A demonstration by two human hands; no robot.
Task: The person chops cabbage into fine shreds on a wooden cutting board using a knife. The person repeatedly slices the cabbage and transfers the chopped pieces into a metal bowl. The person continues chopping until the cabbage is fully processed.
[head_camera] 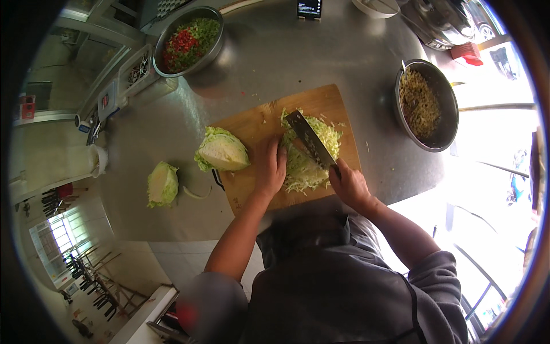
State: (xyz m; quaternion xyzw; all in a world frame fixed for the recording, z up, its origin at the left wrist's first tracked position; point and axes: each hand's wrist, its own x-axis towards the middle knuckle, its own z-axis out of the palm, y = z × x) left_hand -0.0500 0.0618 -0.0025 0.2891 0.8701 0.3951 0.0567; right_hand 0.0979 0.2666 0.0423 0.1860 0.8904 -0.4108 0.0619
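Note:
A wooden cutting board (pixel 266 122) lies at a slant on the steel worktop before me. My right hand (pixel 350 182) grips the handle of a cleaver (pixel 311 139), whose broad blade lies over a heap of shredded cabbage (pixel 307 172). Bits of cabbage cling to the metal. Along the heap's left side rests my left hand (pixel 270 170), pointing away from me, with nothing gripped in it; its fingertips are partly in shadow. A cut cabbage piece (pixel 225 150) sits at the board's left edge. Another cabbage piece (pixel 163 184) lies farther left on the steel.
A steel bowl (pixel 219 41) of chopped green and red vegetables stands at the back left, beside a plastic container (pixel 135 71). At right is a steel bowl (pixel 449 107) of brownish chopped food. A phone (pixel 308 8) stands at the back. A cabbage strip (pixel 195 195) lies left.

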